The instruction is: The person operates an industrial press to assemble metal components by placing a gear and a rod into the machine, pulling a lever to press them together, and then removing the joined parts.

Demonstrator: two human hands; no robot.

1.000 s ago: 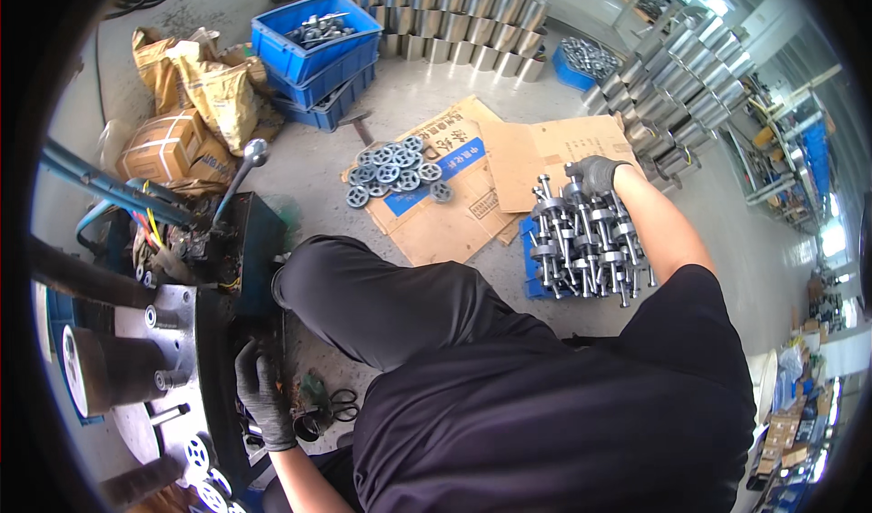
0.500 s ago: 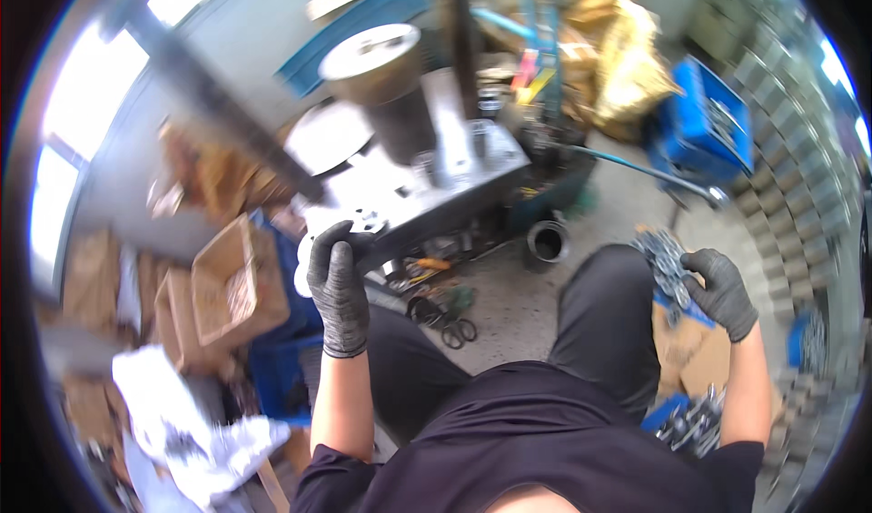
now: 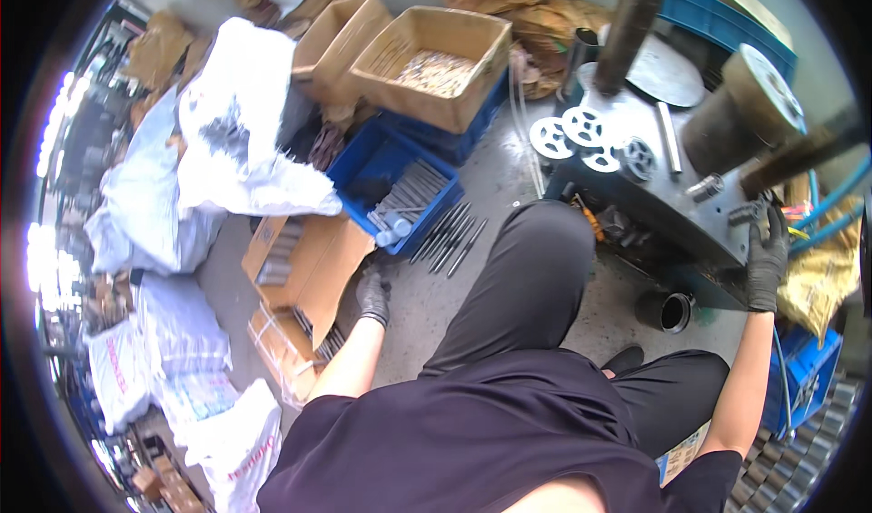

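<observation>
My left hand (image 3: 373,293), in a grey glove, hangs low beside an opened cardboard box (image 3: 318,272). Its fingers are smeared and partly hidden, so whether they hold anything cannot be made out. Just beyond it, dark slim rods (image 3: 448,238) lie on the floor next to a blue crate (image 3: 354,172) with grey metal bars (image 3: 413,191) inside. My right hand (image 3: 767,263), also gloved, is at the corner of the metal worktable (image 3: 627,191) with fingers stretched up and apart. A small ridged metal piece (image 3: 747,212) sits close to its fingertips.
White spoked discs (image 3: 584,126) lie at the worktable's left end, near a dark upright post (image 3: 636,27) and a heavy cylinder (image 3: 727,118). A cardboard box of small parts (image 3: 436,68) stands at the back. White sacks (image 3: 241,132) fill the left. A dark tube (image 3: 668,311) rests on the floor.
My view has swung left toward the boxes and sacks. The left hand has gone from the worktable's edge down beside the cardboard box; the right hand has come to the worktable's corner.
</observation>
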